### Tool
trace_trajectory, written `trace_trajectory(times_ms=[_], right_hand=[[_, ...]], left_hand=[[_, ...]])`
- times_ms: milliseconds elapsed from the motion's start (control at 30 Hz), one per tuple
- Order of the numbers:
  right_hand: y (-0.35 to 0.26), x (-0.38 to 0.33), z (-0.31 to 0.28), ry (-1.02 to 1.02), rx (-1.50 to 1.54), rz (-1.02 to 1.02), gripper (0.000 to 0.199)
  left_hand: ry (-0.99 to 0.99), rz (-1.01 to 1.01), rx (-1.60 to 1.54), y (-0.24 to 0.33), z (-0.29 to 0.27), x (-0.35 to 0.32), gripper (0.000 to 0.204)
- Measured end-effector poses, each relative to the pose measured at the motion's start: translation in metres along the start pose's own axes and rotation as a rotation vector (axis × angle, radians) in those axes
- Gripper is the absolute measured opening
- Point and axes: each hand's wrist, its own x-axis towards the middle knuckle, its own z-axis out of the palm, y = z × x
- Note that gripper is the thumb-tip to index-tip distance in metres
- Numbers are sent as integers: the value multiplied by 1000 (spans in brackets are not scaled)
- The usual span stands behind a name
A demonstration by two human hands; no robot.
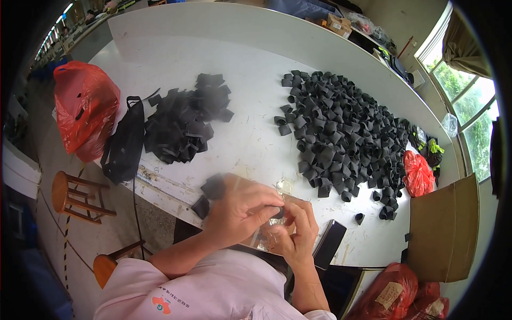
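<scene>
My left hand [242,208] and my right hand [298,226] meet at the near edge of the white table. Between their fingertips they pinch a small black fabric piece [278,213], partly hidden by the fingers. Beneath the hands lies a brown board with shiny clear film or tape [265,238] on it. Just left of my left hand are two loose flat black pieces, one [213,186] beside the wrist and one [200,207] nearer the edge. Farther off sits a pile of flat black pieces [181,125]. To the right spreads a larger heap of black pieces curled into loops [341,133].
A dark phone [330,244] lies right of my right hand. Red plastic bags [88,106] and a black bag [124,141] stand at the left edge, another red bag [418,173] at the right. A cardboard sheet [445,229] leans at right; a wooden stool [80,194] stands left.
</scene>
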Motion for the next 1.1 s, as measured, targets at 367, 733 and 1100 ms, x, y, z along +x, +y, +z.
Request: trace_trajectory(times_ms=[367, 733, 1100], right_hand=[[-4, 8, 9, 81, -73, -130, 14], [-1, 4, 7, 24, -42, -29, 12], [-11, 12, 21, 5, -83, 47, 10]], left_hand=[[327, -281, -964, -17, 5, -20, 8], [328, -272, -841, -22, 6, -20, 6], [191, -441, -688, -18, -9, -32, 23]])
